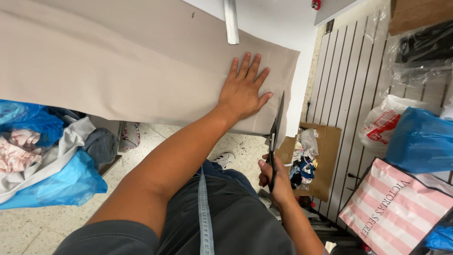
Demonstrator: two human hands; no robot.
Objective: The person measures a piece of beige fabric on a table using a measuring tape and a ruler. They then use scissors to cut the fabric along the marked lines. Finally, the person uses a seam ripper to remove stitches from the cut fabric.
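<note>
A large sheet of beige fabric (118,66) lies over a table and hangs off its near edge. My left hand (243,87) presses flat on the fabric near its right end, fingers spread. My right hand (273,177) grips the handles of black scissors (276,127), whose blades point up at the fabric's lower right edge. A light blue measuring tape (204,212) hangs down my front over grey clothing.
A blue plastic bag (61,179) of clothes sits at left. An open cardboard box (314,158) of scraps stands on the floor at right, beside a slatted wall panel (349,80). A pink striped bag (396,203) and more plastic bags (420,137) lie at far right. A metal bar (230,21) rests on the table.
</note>
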